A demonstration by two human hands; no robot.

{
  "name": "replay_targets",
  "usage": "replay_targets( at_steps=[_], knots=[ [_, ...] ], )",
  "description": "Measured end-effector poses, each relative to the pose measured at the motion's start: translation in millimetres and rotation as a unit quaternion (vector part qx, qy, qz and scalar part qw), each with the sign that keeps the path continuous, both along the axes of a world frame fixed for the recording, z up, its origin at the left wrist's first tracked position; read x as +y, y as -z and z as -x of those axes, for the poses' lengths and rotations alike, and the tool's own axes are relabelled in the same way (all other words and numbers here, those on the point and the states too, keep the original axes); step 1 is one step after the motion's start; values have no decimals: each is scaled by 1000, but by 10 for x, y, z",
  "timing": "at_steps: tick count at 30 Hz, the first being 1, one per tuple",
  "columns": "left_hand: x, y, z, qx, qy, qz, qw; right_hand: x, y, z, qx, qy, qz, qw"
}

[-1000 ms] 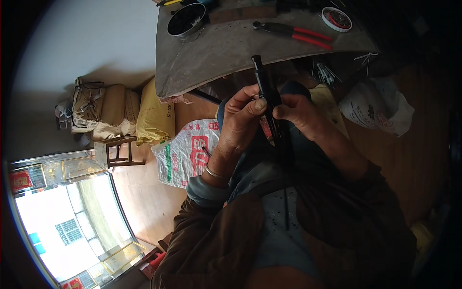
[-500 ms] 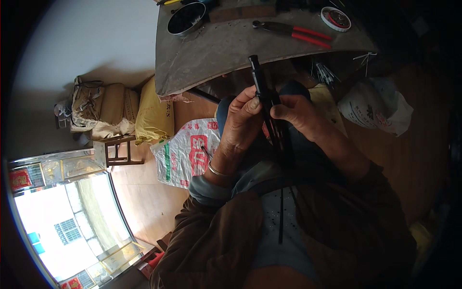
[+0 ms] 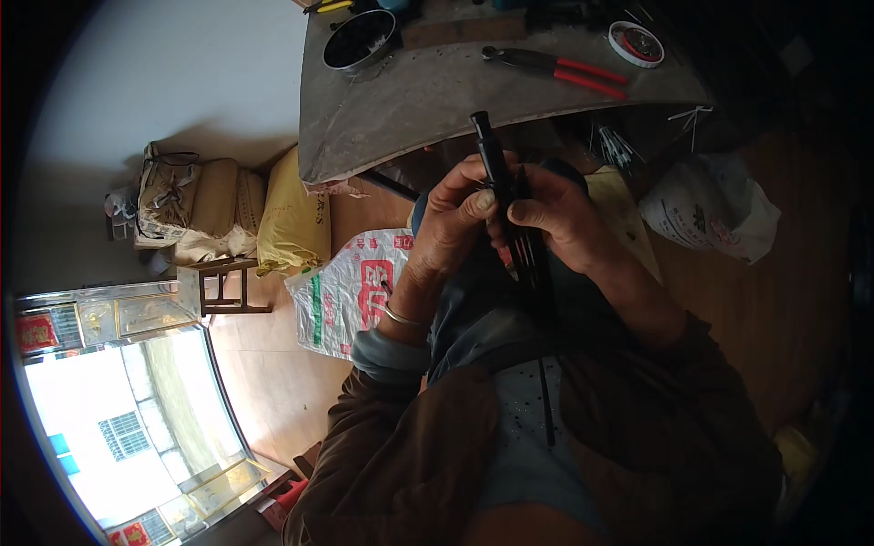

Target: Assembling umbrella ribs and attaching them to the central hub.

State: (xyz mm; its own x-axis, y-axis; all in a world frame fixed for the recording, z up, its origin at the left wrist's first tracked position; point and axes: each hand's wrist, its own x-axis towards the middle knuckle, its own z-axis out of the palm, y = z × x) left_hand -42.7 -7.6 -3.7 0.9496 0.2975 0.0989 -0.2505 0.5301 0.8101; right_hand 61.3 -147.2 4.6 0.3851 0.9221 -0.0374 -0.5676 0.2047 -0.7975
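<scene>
A folded black umbrella frame (image 3: 492, 156), a thick tube with thin rods bunched along it, tilts over my lap with its capped end toward the table. My left hand (image 3: 448, 221), a bracelet on its wrist, pinches the tube with thumb and fingers. From the other side my right hand (image 3: 557, 215) closes round the rods, its thumb pressed on top. Both thumbs are near each other at the joint where the rods meet the tube. Lower rods are dark and hard to make out; one thin black rod (image 3: 546, 400) reaches down over my shirt.
Ahead stands a grey table (image 3: 437, 96) with red-handled pliers (image 3: 574, 75), a bowl of black parts (image 3: 359, 41) and a small round dish (image 3: 636, 44). Sacks (image 3: 296, 214) and a wooden stool (image 3: 223, 287) are at left. A white plastic bag (image 3: 706, 205) sits right.
Both hands stay on the umbrella frame with slight finger shifts. My right fingers have moved a little up and inward, toward the left hand. The hanging rods over my shirt have shifted.
</scene>
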Motion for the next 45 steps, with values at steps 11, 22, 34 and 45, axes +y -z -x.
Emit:
replay_targets(
  at_steps=[11, 22, 34, 45],
  knots=[
    [152, 28, -38, 92, -46, -208, 973, 89, 132, -78, 97, -37, -24, 994],
    [-715, -617, 212, 4, 90, -293, 952, 159, 118, -189, 78, 54, 63, 993],
    [-152, -328, -416, 156, -246, -173, 941, 483, 229, -100, -41, 216, 27, 975],
    [-73, -386, -458, 190, -231, -218, 929, 439, 243, -113, -312, 312, 24, 897]
  ],
)
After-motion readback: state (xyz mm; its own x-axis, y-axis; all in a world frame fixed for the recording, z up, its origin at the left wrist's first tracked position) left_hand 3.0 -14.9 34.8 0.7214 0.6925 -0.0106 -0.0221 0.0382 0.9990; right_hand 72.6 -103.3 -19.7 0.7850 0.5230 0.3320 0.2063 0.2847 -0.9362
